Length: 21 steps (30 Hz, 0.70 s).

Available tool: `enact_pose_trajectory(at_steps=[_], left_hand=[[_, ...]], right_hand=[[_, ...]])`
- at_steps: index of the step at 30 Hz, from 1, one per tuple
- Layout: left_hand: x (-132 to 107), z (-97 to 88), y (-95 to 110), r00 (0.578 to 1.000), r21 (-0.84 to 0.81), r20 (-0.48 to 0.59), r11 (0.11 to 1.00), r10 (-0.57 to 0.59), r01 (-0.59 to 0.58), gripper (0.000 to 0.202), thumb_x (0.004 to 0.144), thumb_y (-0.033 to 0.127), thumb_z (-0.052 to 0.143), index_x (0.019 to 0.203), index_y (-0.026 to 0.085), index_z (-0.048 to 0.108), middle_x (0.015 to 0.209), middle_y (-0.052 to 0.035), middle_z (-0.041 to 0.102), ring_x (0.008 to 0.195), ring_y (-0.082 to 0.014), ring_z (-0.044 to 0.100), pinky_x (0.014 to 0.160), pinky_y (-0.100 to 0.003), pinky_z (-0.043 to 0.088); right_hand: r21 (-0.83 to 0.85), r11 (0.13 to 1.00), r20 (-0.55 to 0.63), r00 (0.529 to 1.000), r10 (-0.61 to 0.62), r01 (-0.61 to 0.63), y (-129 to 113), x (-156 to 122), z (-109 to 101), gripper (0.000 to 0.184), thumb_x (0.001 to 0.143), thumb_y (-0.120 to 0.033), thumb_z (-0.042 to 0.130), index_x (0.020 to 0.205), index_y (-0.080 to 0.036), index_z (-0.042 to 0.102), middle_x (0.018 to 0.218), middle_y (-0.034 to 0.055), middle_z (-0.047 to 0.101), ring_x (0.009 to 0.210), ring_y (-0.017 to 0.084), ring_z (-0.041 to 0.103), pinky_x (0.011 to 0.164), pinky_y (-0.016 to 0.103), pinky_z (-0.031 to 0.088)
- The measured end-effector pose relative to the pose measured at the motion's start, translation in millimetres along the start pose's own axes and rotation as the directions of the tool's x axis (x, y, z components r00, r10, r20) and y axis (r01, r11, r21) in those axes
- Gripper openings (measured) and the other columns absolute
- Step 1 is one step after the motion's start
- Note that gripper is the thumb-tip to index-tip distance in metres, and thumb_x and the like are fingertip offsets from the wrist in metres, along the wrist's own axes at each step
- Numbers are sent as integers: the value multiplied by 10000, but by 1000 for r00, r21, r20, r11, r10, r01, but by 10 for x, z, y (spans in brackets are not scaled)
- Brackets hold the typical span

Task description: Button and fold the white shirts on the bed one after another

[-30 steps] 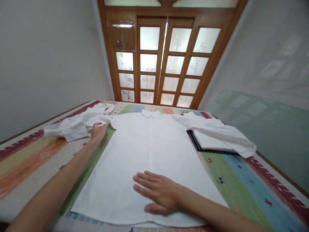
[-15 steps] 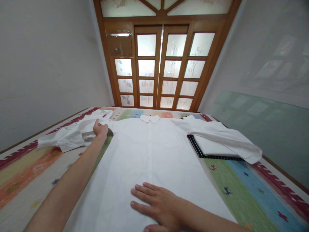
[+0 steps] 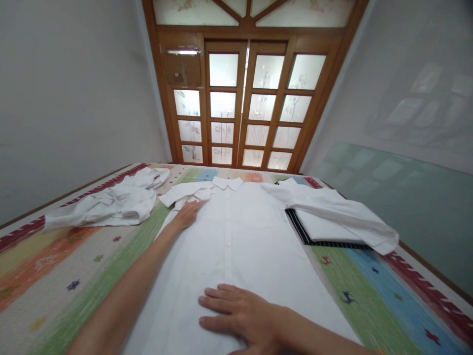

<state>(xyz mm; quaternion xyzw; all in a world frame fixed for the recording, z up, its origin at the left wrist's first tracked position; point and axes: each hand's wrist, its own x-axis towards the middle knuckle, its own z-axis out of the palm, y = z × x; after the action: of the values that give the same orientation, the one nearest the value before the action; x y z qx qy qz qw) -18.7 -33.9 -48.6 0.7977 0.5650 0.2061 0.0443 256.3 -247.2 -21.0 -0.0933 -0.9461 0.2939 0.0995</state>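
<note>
A white shirt lies flat, buttons up, in the middle of a striped mat, its collar pointing toward the wooden door at the far end. The left hand rests on the shirt's shoulder, fingers stretched out flat and holding nothing, touching the lower edge of the folded sleeve, which lies turned in beside the collar. The right hand lies palm down on the lower front of the shirt, just right of the button line, fingers spread, gripping nothing. The shirt's left edge runs straight from the left hand down along the forearm, with a green stripe of bare mat beside it. Past that stripe a crumpled white garment sits apart from the shirt, near the mat's far left edge. On the right the other sleeve stretches out over a folded cloth with a dark striped border, its cuff near the mat's right edge. Bare mat lies open left of the forearm and right of the shirt's lower half, below the folded cloth. The hem is cut off by the bottom of the view
</note>
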Motion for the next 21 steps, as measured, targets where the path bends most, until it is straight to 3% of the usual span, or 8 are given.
enact_pose_trajectory(at_steps=[3,5,8,11,13,14,18,21], left_hand=[[-48,36,-19,987,-73,-62,987,-146,141,477,791,94,392,1261,131,467,1178,-145,663,1100,-235,621,959,-381,467],[-57,44,-24,971,-40,-94,975,-221,218,411,814,150,422,1220,118,482,1201,-174,644,1140,-254,602,970,-377,461],[-51,81,-18,957,86,-144,960,-251,265,348,849,204,408,1143,81,548,1239,-223,611,1227,-301,537,1041,-411,407],[-41,142,-24,950,153,-198,950,-241,272,407,853,232,418,1191,43,544,1301,-238,576,1286,-331,480,1087,-431,356],[-38,177,-41,944,154,-222,947,-244,281,450,849,256,436,1220,18,529,1319,-248,563,1302,-342,461,1101,-429,335],[-37,189,-51,942,147,-229,948,-243,281,456,849,264,440,1218,12,531,1312,-252,566,1299,-347,462,1103,-431,331],[-41,214,-78,936,119,-268,957,-226,265,436,847,271,458,1209,42,544,1260,-233,606,1257,-353,493,1090,-466,334],[-45,231,-81,935,125,-279,957,-218,260,417,846,278,467,1184,55,562,1240,-230,613,1258,-360,485,1100,-493,311]], right_hand=[[88,994,-91,994,67,-59,135,86,-63,470,956,-370,523,1385,-182,496,1392,111,542,1318,200,459,1115,350,333],[78,991,-207,970,125,-111,305,195,-150,357,928,-305,546,1255,-168,590,1213,103,655,1151,187,582,1020,334,424],[18,977,-413,888,200,-211,659,459,-374,209,872,-180,571,1065,-173,653,1033,74,700,977,181,626,922,332,472],[-16,947,-533,804,263,-320,1043,844,-679,182,817,-72,586,956,-162,662,967,60,706,909,175,623,817,285,495],[-70,894,-598,736,318,-443,1270,1139,-879,169,831,-48,563,940,-130,661,944,66,698,865,158,618,798,257,489],[-120,859,-604,723,335,-498,1370,1288,-965,166,844,-58,558,963,-116,658,959,64,691,832,140,614,816,248,481],[-233,763,-623,695,359,-603,1684,1814,-1161,219,893,-96,499,1072,-95,625,1109,79,648,974,159,594,890,255,443],[-274,741,-609,707,360,-613,1845,2111,-1166,296,896,-90,478,1171,-103,589,1236,100,598,1072,199,579,871,272,446]])
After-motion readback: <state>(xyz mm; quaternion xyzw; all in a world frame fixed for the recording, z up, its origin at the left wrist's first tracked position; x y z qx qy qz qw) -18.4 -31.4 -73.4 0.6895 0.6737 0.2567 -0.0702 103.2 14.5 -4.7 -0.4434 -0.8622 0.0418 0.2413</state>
